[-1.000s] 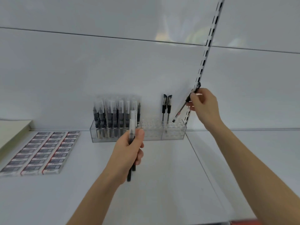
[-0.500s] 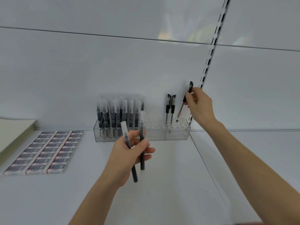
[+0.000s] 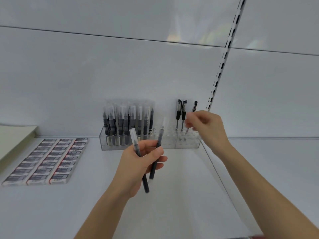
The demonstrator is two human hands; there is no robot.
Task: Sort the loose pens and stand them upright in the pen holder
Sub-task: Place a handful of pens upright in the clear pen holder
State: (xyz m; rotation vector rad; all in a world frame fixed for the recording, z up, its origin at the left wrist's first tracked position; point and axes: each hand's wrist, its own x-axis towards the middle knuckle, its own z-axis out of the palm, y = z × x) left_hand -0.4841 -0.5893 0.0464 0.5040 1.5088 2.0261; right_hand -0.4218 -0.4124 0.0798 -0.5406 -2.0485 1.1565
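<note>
My left hand (image 3: 138, 163) pinches two clear-capped pens (image 3: 136, 145), splayed apart, just in front of the clear pen holder (image 3: 188, 144). My right hand (image 3: 207, 130) is at a black-capped pen (image 3: 195, 106) leaning in the holder's right end. Its fingertips are blurred, so I cannot tell whether they pinch it. Two black pens (image 3: 181, 109) stand upright just left of it. Many clear-capped pens (image 3: 127, 121) fill the holder's left end.

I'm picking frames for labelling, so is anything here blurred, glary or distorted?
Head view: the right hand blurs at its fingers, so its hold on the black pen cannot be told. Head view: pale glare sits on the wall panel, and the slotted rail leans, likely from the wide lens; the left hand and its two pens are sharper.
</note>
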